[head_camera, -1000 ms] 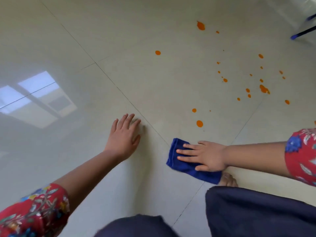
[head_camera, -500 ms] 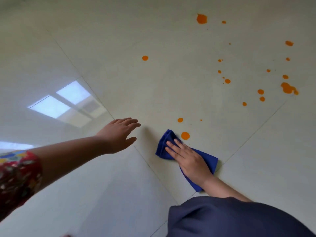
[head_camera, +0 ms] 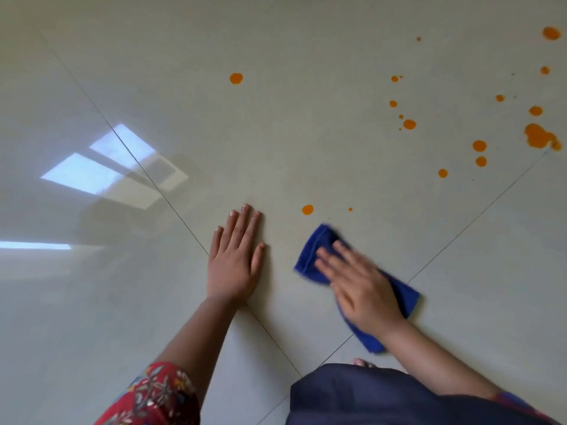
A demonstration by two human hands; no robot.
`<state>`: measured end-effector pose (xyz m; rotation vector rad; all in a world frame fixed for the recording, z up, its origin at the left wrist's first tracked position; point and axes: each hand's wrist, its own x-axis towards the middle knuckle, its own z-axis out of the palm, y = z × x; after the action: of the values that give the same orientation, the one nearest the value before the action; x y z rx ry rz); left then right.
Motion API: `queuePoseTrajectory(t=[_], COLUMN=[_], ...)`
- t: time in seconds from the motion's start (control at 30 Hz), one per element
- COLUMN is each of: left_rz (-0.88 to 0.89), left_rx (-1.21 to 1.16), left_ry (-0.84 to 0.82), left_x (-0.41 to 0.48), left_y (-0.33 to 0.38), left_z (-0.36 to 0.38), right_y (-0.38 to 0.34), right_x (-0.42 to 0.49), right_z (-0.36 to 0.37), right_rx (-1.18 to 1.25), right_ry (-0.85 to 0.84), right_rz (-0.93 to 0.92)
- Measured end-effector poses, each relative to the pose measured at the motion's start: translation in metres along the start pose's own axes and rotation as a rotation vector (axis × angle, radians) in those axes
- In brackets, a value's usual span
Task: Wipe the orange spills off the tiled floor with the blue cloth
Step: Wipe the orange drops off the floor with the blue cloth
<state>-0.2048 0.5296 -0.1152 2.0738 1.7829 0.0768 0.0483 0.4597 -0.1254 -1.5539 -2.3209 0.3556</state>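
The folded dark-blue terry cloth lies flat on the floor, right of the frame's centre and a little below it, running diagonally from upper left to lower right. The right hand rests on top of it, palm down, fingers straight and slightly spread, pointing toward the upper left. The hand and the cloth's edges are blurred. One end of the cloth shows beyond the fingertips and the other end shows below the wrist.

Just above the cloth's upper end, apart from it, sits a round orange drop, with a tiny speck to its right. More orange spills scatter across the upper right of the frame, the largest an irregular orange blotch near the right edge. A single orange drop lies alone at upper centre.

The left hand is pressed flat on the glossy pale-grey tiled floor just left of the cloth, fingers straight and close together, holding nothing. Thin grout lines cross beneath the wrists. A bright window reflection shines at middle left. A red floral sleeve and a dark navy garment fill the bottom edge.
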Motion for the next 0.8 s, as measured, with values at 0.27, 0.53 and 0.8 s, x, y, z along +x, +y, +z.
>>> queuePoseTrajectory(t=[0.27, 0.53, 0.8], left_rz=[-0.021, -0.01, 0.012], left_rx=[0.002, 0.009, 0.014], left_ry=[0.053, 0.072, 0.082], left_x=[-0.002, 0.001, 0.002], left_y=[0.001, 0.001, -0.003], left_z=[0.008, 0.01, 0.012], right_y=[-0.009, 0.049, 0.01], right_x=[0.048, 0.064, 0.05], right_z=[0.015, -0.01, 0.005], right_rx=[-0.197, -0.322, -0.198], right_ry=[-0.145, -0.065, -0.373], right_rz=[0.006, 0.374, -0.487])
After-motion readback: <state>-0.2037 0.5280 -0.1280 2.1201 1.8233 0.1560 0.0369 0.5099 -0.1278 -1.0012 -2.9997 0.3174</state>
